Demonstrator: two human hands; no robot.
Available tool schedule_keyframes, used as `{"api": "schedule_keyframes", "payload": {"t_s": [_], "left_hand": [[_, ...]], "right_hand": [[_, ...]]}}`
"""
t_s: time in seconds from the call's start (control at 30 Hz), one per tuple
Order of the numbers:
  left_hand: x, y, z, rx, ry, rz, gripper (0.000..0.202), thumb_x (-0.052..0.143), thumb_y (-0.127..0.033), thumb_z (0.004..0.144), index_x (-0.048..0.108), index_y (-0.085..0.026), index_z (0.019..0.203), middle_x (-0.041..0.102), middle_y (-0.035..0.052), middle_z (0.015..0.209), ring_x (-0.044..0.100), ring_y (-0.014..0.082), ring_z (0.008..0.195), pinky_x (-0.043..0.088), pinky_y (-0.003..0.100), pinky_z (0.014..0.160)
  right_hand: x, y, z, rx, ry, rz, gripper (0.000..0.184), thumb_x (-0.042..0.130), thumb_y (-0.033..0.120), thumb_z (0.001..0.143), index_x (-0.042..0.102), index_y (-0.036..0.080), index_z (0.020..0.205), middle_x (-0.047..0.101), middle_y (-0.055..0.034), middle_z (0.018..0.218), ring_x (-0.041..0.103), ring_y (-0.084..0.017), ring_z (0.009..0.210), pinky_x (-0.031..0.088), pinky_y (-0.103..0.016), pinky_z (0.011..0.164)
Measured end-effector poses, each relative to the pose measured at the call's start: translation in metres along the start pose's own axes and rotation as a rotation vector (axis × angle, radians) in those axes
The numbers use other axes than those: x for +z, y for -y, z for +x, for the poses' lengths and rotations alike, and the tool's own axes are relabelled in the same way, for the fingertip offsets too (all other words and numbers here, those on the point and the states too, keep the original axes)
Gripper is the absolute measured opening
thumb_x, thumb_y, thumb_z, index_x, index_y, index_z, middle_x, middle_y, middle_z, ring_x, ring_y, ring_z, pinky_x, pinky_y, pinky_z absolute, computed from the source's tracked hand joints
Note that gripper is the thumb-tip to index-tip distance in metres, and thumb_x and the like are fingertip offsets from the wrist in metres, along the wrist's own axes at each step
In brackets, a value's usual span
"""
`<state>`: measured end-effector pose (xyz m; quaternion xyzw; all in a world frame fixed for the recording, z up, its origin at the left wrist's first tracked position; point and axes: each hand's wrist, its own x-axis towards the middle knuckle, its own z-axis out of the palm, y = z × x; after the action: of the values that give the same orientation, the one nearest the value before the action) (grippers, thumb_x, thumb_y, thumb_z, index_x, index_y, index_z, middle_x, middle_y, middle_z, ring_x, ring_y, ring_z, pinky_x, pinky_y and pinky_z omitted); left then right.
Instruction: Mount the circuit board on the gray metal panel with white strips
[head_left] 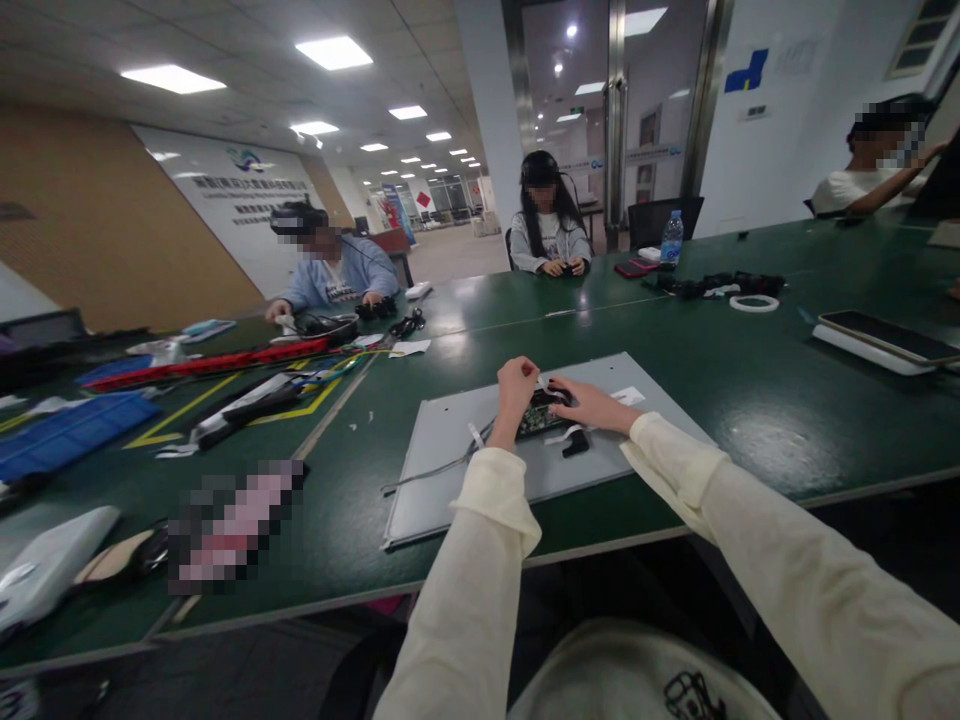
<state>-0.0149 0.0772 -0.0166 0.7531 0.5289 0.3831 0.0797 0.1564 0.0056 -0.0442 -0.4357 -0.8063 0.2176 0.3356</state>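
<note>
Circuit board [535, 421] on grey panel [429, 498], 12 o'clock. Left hand [516, 388] fingers pinched, seemingly on pale strip [543, 381]; right hand [591, 405] at board's 3 o'clock edge, grip unclear. Risk: uneven tug could tear strip.

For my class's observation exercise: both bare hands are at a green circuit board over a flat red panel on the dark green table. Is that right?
Wrong colour: the head view shows a flat light-grey panel under the green circuit board, not red. The rest holds.
</note>
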Motion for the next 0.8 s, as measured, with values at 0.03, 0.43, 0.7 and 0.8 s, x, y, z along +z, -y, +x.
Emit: {"api": "schedule_keyframes", "payload": {"t_s": [0.03,0.43,0.7,0.8], "left_hand": [[0.0002,0.0003,0.0000,-0.001,-0.001,-0.005,0.010,0.058,-0.014,0.076,0.064,-0.018,0.069,0.065,0.0015,0.071,0.060,0.0150,0.075,0.045,0.026,0.076],[-0.0007,0.0013,0.0007,-0.010,-0.031,0.025,0.010,0.057,-0.014,0.079,0.067,-0.017,0.079,0.067,0.0035,0.081,0.060,0.0144,0.079,0.046,0.026,0.080],[0.0057,0.0033,-0.0009,-0.037,0.086,0.055,0.021,0.055,-0.004,0.073,0.068,-0.015,0.085,0.068,0.0051,0.089,0.061,0.0139,0.083,0.048,0.026,0.083],[0.0051,0.0013,-0.0008,-0.012,0.109,0.065,0.021,0.054,-0.003,0.074,0.069,-0.015,0.083,0.069,0.0055,0.088,0.061,0.0144,0.083,0.048,0.027,0.085]], "right_hand": [[-0.0001,0.0004,-0.0004,0.005,-0.003,-0.005,0.066,0.058,0.046,0.087,0.040,0.016,0.143,0.050,-0.0158,0.140,0.050,-0.028,0.126,0.039,-0.044,0.105],[-0.0025,0.0023,-0.0024,0.003,-0.004,-0.037,0.067,0.056,0.050,0.088,0.041,0.016,0.143,0.051,-0.0162,0.139,0.051,-0.030,0.125,0.039,-0.045,0.104],[-0.0015,-0.0002,-0.0017,-0.091,0.008,-0.070,0.058,0.051,0.048,0.091,0.048,0.019,0.140,0.051,-0.0125,0.139,0.049,-0.027,0.127,0.037,-0.044,0.107],[-0.0003,-0.0015,-0.0010,-0.091,0.021,-0.111,0.053,0.047,0.049,0.093,0.054,0.019,0.136,0.050,-0.0118,0.141,0.045,-0.027,0.131,0.033,-0.045,0.111]]}}
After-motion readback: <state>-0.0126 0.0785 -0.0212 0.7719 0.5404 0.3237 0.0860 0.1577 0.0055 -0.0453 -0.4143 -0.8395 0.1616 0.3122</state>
